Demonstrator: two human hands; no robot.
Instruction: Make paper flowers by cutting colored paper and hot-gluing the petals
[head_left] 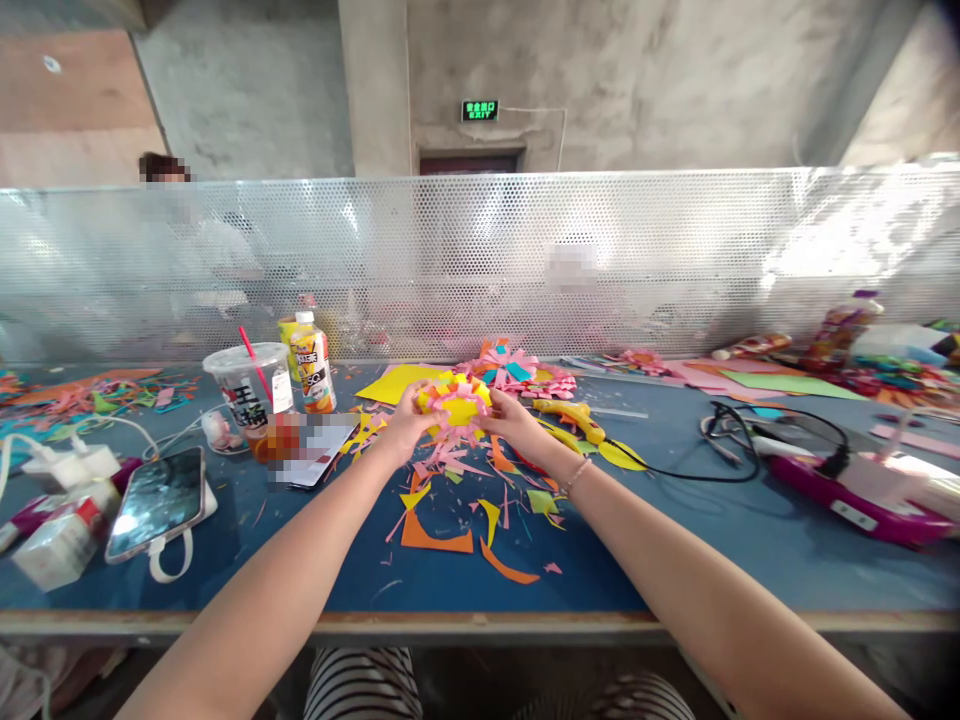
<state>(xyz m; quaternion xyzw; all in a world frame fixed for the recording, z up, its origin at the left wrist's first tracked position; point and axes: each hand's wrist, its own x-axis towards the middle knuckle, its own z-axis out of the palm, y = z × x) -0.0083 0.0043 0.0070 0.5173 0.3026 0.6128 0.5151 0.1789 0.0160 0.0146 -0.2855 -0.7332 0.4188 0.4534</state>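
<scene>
Toward the far edge of the bench [675, 570], both hands close on the paper flower [454, 403] from opposite sides: left hand [405, 428] gripping its left rim, right hand [512, 418] its right. It sits squarely between both grips, above scattered paper scraps [457, 505].

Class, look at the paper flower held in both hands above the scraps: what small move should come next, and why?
Probably press the loose pink strips down onto the yellow centre. Both the left hand and right hand already cup the paper flower, and its pink strips stick out unevenly, some hanging below.
</scene>
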